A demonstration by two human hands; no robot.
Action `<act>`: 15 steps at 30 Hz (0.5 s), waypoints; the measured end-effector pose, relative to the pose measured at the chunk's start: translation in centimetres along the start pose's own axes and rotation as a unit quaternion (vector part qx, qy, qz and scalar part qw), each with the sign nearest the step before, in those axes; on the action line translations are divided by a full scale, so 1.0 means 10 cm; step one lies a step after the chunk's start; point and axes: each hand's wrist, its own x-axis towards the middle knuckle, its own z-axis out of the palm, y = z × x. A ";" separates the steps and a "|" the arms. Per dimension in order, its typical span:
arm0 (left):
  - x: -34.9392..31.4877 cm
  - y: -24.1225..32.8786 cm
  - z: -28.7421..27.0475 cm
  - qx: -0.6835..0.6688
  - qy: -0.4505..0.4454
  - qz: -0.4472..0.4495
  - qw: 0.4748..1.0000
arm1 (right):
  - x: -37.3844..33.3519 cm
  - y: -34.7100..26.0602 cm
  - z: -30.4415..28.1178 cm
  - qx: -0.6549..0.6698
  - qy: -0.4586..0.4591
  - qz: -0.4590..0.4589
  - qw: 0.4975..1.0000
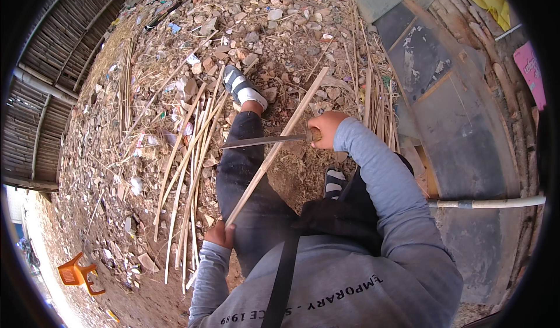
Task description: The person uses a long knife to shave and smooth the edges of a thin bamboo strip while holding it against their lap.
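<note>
A long pale bamboo strip (303,103) slants across my lap, its far end up over the stony ground. My left hand (220,234) is closed around its near end beside my left thigh. In my right hand (328,129) is the handle of a long-bladed knife (262,142), fingers wrapped around it. The dark narrow blade points left and crosses the strip about midway; whether it cuts into the strip or only lies against it I cannot tell. Several more split bamboo strips (189,179) lie on the ground to the left of my leg.
Stones and litter (251,39) cover the ground. Another bundle of thin strips (373,91) lies right of my hand. Dark panels (423,59) and wooden poles line the right side. A bamboo wall (49,53) stands at the left, with an orange plastic chair (79,271) below it.
</note>
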 end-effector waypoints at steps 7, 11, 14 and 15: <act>-0.10 0.07 -0.05 -0.031 0.017 0.006 0.999 | -0.20 0.07 -0.10 0.059 0.095 -0.017 0.994; -0.13 0.12 -0.15 -0.045 -0.014 -0.005 0.999 | -0.27 -0.06 -0.10 -0.048 0.067 0.059 0.995; -0.11 0.14 -0.22 -0.019 -0.074 0.006 0.997 | -0.29 -0.04 0.01 -0.078 0.012 0.082 0.993; -0.07 0.16 -0.23 -0.013 -0.081 0.001 0.997 | -0.29 -0.06 0.05 -0.077 0.011 0.080 0.994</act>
